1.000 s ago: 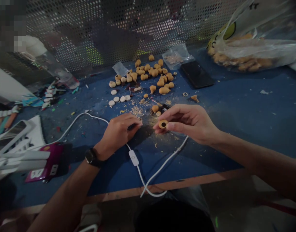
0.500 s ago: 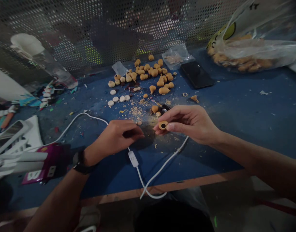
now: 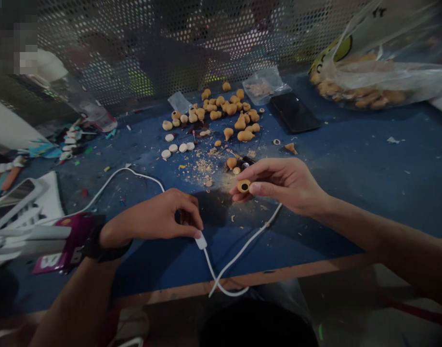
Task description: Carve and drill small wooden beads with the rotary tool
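Between the thumb and fingers of my right hand (image 3: 279, 185) is a small tan gourd (image 3: 244, 186), its dark round cut opening turned toward me. My left hand (image 3: 170, 214) pinches a white inline cord switch (image 3: 201, 240), the thumb on its upper end. From that switch a white cable (image 3: 239, 254) loops along the table's front edge. Just beyond my right fingertips lie another gourd (image 3: 231, 163) and a small black tool (image 3: 247, 161), partly hidden by the hand. Pale shavings (image 3: 202, 168) are scattered on the blue table near both hands.
Many small gourds (image 3: 230, 108) are heaped toward the perforated metal screen (image 3: 163, 53). White discs (image 3: 183, 147) lie in front of them. A black phone (image 3: 295, 112) and a bulging plastic bag (image 3: 369, 89) are at back right. At left sits a purple box (image 3: 71, 241).
My left hand has moved down and toward me, from above the table onto the cord switch. My right hand holds the gourd in nearly the same place.
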`<state>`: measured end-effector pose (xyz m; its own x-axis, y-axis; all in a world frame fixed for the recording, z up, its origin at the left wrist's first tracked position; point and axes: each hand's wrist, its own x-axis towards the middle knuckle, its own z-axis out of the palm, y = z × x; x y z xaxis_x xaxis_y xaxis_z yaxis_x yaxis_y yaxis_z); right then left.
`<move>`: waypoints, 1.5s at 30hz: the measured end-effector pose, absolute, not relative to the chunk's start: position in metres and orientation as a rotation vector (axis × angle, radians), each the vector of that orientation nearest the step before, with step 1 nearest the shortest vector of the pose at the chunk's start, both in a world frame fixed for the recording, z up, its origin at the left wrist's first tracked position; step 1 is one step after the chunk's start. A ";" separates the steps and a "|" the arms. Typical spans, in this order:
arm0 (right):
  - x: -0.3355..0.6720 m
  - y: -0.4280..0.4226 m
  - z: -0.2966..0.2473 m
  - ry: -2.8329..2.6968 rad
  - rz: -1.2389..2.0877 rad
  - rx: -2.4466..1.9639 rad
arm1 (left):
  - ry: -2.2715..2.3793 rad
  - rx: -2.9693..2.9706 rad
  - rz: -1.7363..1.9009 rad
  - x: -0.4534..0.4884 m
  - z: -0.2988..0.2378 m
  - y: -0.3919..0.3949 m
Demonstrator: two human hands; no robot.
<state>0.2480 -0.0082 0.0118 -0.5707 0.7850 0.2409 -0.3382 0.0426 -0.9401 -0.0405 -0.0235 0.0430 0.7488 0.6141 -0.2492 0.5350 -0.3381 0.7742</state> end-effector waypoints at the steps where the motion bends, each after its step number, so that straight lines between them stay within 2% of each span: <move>1: 0.248 -0.008 0.012 -1.473 1.658 -0.491 | 0.861 2.008 0.115 -0.041 0.043 -0.023; 10: 0.249 -0.006 0.006 -1.556 1.560 -0.558 | 0.876 2.002 0.112 -0.043 0.039 -0.024; 18: 0.260 0.013 0.001 -1.517 1.022 -0.934 | 0.895 1.999 0.091 -0.043 0.040 -0.025; 35: 0.254 0.009 -0.001 -1.902 0.791 -0.897 | 0.973 1.924 0.016 -0.042 0.042 -0.024; 38: 0.255 0.007 0.003 -1.910 0.838 -0.857 | 0.961 1.921 0.038 -0.040 0.042 -0.025; 41: 0.253 0.000 0.006 -1.857 1.024 -0.781 | 0.937 1.976 0.233 -0.033 0.039 -0.029; 45: 0.247 -0.009 0.008 -1.812 1.208 -0.675 | 0.974 2.220 0.986 -0.013 0.028 -0.038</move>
